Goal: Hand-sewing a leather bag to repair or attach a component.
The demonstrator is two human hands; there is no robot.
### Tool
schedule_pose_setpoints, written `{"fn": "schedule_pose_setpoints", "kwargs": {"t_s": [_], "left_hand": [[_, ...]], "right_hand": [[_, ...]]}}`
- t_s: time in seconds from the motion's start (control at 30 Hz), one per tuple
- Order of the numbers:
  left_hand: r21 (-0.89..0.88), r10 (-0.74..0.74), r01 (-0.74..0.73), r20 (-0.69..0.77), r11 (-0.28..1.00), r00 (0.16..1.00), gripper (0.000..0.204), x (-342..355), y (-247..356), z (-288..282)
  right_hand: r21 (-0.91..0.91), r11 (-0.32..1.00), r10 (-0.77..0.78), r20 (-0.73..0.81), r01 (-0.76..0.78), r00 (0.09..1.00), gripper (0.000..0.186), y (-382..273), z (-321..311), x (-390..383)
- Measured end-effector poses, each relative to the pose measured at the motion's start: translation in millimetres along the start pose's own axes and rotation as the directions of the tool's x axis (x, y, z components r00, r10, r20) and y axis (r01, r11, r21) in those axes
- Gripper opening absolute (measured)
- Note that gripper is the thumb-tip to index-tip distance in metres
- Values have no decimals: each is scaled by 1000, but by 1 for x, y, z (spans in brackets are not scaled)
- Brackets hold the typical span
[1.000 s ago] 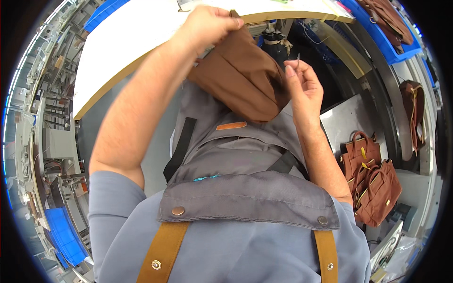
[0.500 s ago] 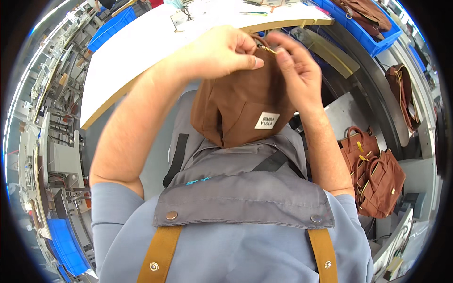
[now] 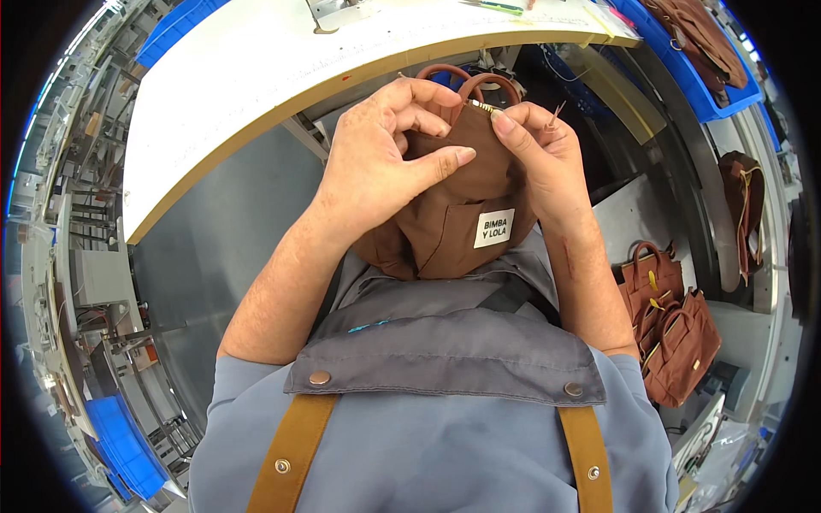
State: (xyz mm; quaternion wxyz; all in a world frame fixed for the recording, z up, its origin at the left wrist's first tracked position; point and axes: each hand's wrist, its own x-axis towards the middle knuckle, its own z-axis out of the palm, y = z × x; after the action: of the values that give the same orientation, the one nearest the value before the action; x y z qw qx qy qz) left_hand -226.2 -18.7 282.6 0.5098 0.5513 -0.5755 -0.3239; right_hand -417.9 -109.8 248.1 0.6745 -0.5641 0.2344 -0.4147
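Observation:
A brown fabric bag (image 3: 457,239) with looped handles, a front pocket and a white label sits upright on my lap, over a grey apron. My left hand (image 3: 385,150) curls its fingers against the bag's upper left, thumb resting across the fabric. My right hand (image 3: 547,162) pinches the end of the short gold zipper (image 3: 481,107) at the top edge. A thin pointed metal tool (image 3: 558,113) rises from its curled fingers; its rest is hidden.
A white worktable (image 3: 197,111) curves across the front. Several brown bags (image 3: 680,359) lie at my lower right, and another hangs above them (image 3: 740,205). Blue crates stand at upper right (image 3: 718,94), upper left (image 3: 171,30) and lower left (image 3: 120,436). Machinery lines the far left.
The bag has swung upright to face me, its label and handles now showing. My left hand has come down and right to its top, while my right hand has moved onto the zipper.

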Motion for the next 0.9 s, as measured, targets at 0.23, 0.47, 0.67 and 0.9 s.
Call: {"fn": "schedule_pose_setpoints", "kwargs": {"t_s": [0.23, 0.47, 0.67, 0.9], "left_hand": [[64, -30, 31, -15, 997, 999, 48, 8, -4, 6], [152, 35, -43, 54, 988, 998, 49, 23, 11, -1], [133, 147, -168, 155, 977, 977, 48, 48, 13, 6], [106, 12, -25, 125, 994, 992, 34, 49, -9, 33]], "right_hand": [[-139, 990, 5, -94, -18, 996, 17, 5, 4, 10], [-84, 996, -25, -66, 19, 998, 16, -7, -11, 23], [129, 987, -104, 56, 96, 993, 14, -20, -35, 42], [143, 989, -47, 5, 46, 999, 17, 6, -59, 25]]}}
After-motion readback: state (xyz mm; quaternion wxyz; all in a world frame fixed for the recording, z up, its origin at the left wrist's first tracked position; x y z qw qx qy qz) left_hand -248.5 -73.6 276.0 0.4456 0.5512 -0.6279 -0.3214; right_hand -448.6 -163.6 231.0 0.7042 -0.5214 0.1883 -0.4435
